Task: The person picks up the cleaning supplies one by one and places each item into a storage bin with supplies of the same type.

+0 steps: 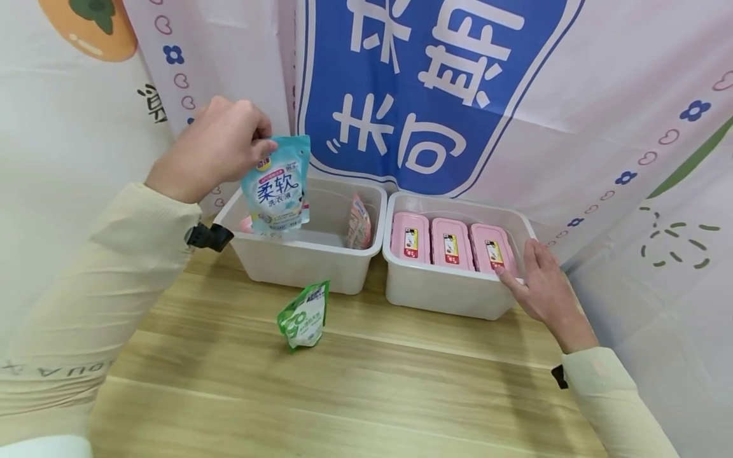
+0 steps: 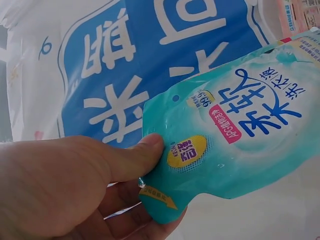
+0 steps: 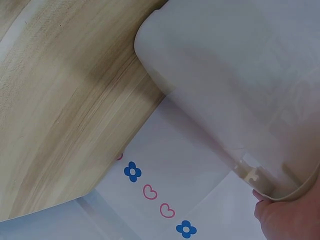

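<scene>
High over the front of the left white bin (image 1: 303, 264), my left hand (image 1: 220, 143) pinches a teal laundry detergent pouch (image 1: 277, 191) by its top corner. The left wrist view shows the thumb on the pouch's printed face and the fingers behind it. My right hand (image 1: 546, 289) grips the right front corner of the right white bin (image 1: 441, 292), thumb at the front rim and fingers over the side. Three pink lidded boxes (image 1: 451, 245) stand in a row in that bin. A pink patterned pouch (image 1: 359, 224) leans inside the left bin's right wall.
On the wooden table (image 1: 366, 401), a green and white pouch (image 1: 306, 318) stands in front of the left bin. Another pink item (image 1: 246, 224) shows partly behind the teal pouch. A printed cloth (image 1: 601, 83) hangs behind the bins, which stand side by side.
</scene>
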`<state>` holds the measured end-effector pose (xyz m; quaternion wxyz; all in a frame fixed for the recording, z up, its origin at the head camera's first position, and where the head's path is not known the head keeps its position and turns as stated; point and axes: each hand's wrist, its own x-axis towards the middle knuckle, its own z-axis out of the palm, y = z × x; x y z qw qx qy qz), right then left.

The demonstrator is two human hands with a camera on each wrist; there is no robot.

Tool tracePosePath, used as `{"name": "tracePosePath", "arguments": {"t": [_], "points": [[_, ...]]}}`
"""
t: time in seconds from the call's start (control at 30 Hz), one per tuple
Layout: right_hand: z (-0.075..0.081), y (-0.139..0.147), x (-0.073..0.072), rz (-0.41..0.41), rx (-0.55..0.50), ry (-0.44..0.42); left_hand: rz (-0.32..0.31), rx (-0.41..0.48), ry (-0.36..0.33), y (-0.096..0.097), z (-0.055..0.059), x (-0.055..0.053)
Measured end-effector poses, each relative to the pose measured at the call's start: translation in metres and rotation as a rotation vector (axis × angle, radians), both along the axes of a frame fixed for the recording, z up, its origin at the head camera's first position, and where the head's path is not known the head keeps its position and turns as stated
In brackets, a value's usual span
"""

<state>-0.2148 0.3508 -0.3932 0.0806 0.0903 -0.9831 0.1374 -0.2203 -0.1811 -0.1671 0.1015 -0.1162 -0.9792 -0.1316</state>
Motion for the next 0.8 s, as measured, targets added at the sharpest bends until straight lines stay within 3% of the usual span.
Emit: {"name": "tracePosePath", "arguments": {"t": [0.33,0.8], "points": [[0.001,-0.002,0.000,-0.015,-0.003,-0.002,0.022,0.030,-0.027,0.000,-0.010,-0.024],[0.001,-0.002,0.001,0.009,-0.008,0.023,0.020,0.088,-0.011,-0.003,-0.037,-0.045]]}}
